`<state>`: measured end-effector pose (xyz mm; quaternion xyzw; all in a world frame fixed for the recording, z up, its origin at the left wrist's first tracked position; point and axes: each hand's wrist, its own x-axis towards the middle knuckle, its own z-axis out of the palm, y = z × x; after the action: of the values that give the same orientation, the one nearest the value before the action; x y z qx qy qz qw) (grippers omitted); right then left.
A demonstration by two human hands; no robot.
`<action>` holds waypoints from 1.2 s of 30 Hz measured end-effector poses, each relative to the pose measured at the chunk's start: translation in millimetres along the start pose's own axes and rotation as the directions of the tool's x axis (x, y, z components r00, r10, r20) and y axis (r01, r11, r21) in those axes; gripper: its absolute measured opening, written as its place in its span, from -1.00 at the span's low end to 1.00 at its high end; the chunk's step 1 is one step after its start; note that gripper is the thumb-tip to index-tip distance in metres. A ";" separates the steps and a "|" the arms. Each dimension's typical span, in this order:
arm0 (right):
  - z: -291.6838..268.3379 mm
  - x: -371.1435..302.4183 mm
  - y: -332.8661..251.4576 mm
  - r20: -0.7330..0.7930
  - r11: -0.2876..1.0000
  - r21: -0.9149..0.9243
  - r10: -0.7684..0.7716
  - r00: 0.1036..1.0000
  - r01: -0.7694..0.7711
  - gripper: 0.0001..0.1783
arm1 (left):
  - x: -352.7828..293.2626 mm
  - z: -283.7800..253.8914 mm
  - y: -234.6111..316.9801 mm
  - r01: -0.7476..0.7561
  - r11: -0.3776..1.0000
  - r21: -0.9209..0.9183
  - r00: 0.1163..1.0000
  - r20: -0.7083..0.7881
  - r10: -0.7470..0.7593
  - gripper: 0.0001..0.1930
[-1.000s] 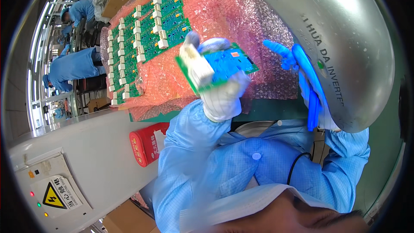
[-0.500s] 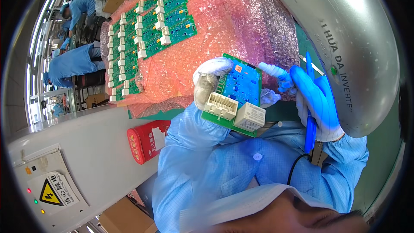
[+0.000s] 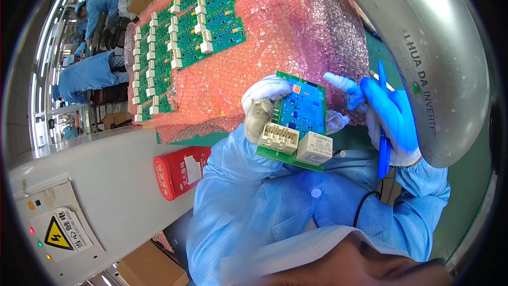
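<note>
My left hand [image 3: 259, 107], in a white glove with greyed fingertips, grips a green circuit board [image 3: 306, 107] by its edges; fingertips show at its right side too. The board is tilted, its component face bathed in blue light. Along its near edge sit a white pin connector [image 3: 279, 138] and a white box-shaped relay [image 3: 314, 149]. To the right of the board, my gloved right hand [image 3: 392, 119] is closed around a blue pen [image 3: 384, 151]. Its forefinger, with a white covering over the tip, points toward the board's far right corner without touching it.
Rows of similar circuit boards [image 3: 209, 18] lie on pink bubble wrap [image 3: 280, 26] at the far left. A large silvery lamp housing [image 3: 444, 37] looms close at right. Left stand a red box [image 3: 180, 172] and a grey cabinet [image 3: 106, 180] with a warning label. Co-workers [image 3: 87, 74] are beyond.
The board and my left hand have shifted slightly right and nearer. My right hand has moved a little right; its forefinger still points at the board. The whole view has shifted slightly.
</note>
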<state>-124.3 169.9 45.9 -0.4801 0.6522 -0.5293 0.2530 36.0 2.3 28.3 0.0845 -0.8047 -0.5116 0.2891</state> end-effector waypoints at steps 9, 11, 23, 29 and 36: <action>2.6 12.7 -29.6 -0.089 0.968 0.102 0.238 0.967 -0.229 -0.69 | -2.4 2.4 0.9 0.062 0.991 0.119 0.998 -0.027 -0.060 -0.47; 5.5 16.6 -32.0 -0.018 0.822 0.399 0.449 0.893 -0.406 -0.65 | -2.6 0.2 1.1 0.074 0.985 0.154 0.997 -0.044 -0.068 -0.44; 2.0 5.0 -17.3 -0.083 0.907 -0.361 0.200 0.976 -0.217 -0.57 | 14.7 -7.0 -5.1 -0.215 0.963 -0.164 0.974 0.041 0.225 -0.72; 6.0 2.5 17.4 -0.095 0.752 0.547 0.492 0.866 -0.368 -0.55 | 10.4 -0.7 -13.4 -0.153 0.935 -0.319 0.988 -0.070 0.138 -0.68; -1.5 9.8 -18.2 0.070 0.749 0.371 0.567 0.821 -0.549 -0.56 | 7.8 -3.0 -38.2 -0.307 0.941 -0.143 0.941 -0.195 0.278 -0.64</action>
<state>-123.1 162.2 65.1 -0.1936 0.6579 -0.5550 0.4708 25.2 -21.0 -1.1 -0.0179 -0.7332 -0.5209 0.4367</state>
